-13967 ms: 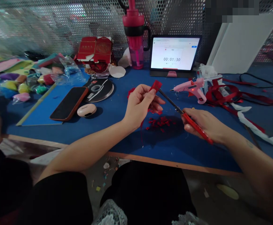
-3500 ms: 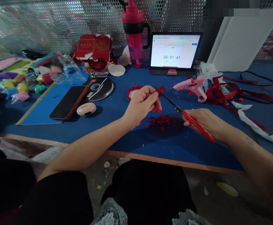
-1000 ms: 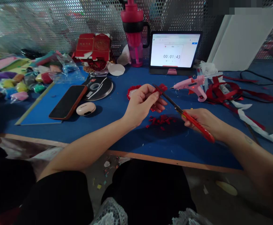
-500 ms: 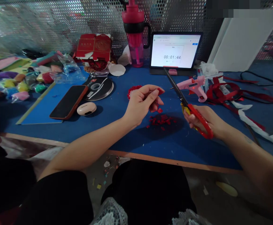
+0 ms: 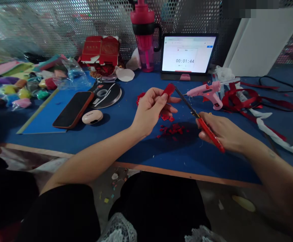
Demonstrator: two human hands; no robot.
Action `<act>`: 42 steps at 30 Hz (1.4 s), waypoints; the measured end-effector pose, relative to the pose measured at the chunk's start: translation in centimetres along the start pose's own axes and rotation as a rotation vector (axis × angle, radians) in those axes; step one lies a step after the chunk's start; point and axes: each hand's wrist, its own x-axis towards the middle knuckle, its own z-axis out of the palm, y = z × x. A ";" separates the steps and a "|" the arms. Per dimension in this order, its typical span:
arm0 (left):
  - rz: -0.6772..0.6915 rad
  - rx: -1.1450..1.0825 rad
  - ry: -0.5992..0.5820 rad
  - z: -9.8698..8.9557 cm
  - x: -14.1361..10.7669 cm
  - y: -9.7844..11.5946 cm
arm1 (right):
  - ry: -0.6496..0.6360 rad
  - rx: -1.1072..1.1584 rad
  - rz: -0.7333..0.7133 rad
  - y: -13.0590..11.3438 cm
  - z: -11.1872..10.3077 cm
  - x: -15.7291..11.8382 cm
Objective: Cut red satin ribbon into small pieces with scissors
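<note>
While the tablet (image 5: 189, 55) at 1 o'clock from the red ribbon piece (image 5: 169, 90) shows "00:01:44", the smaller text around those digits is too fine to read. The left hand (image 5: 150, 109) has its grip closed on that ribbon piece, thumb against fingers, with the piece poking out above the fingertips. The right hand (image 5: 219, 131) has its grip clamped round the red handles of the scissors (image 5: 210, 132), whose dark blades point to 11 o'clock, their tip just beside the piece.

Red scraps (image 5: 173, 130) lie on the blue bench (image 5: 136, 151) at 6 o'clock. At 3 o'clock sits a pink glue gun (image 5: 207, 90), a small red light lit on its body, and beyond it a tangle of red ribbon (image 5: 242, 97).

At 11 o'clock stands a cup (image 5: 145, 40) with a pink lid, a black handle and a clear lower part; a pink straw shows inside. The red box (image 5: 99, 50) at 10 o'clock bears print too blurred to read. Toward 9 o'clock are a black spool (image 5: 106, 95) with pale markings, a phone (image 5: 73, 110) in a brown case, and clear bags (image 5: 23, 94) holding purple, yellow, blue, green and pink lumps. The earbud case (image 5: 92, 117), near the phone, has tiny illegible lettering on its lid.
</note>
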 end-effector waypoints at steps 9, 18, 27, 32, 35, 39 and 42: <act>0.056 0.024 -0.062 -0.2 -0.1 -0.2 | 0.046 -0.029 -0.121 0.0 0.6 0.3; 0.016 0.019 -0.060 0.0 -0.2 0.1 | 0.032 0.105 -0.131 -0.2 0.5 0.4; -0.012 0.048 -0.045 -0.1 -0.1 0.1 | 0.028 0.167 -0.113 -0.2 0.7 0.6; 0.001 0.053 -0.049 -0.1 0.0 0.0 | 0.049 0.131 -0.115 0.0 0.9 0.6; 0.020 0.034 -0.048 -0.3 0.0 -0.1 | 0.057 0.134 -0.087 -0.1 0.8 0.6; 0.005 0.044 -0.042 -0.5 0.3 -0.4 | 0.087 0.240 -0.041 -0.1 0.5 0.3; -0.005 0.043 -0.018 -0.5 0.4 -0.5 | 0.077 0.337 -0.011 0.2 0.5 0.0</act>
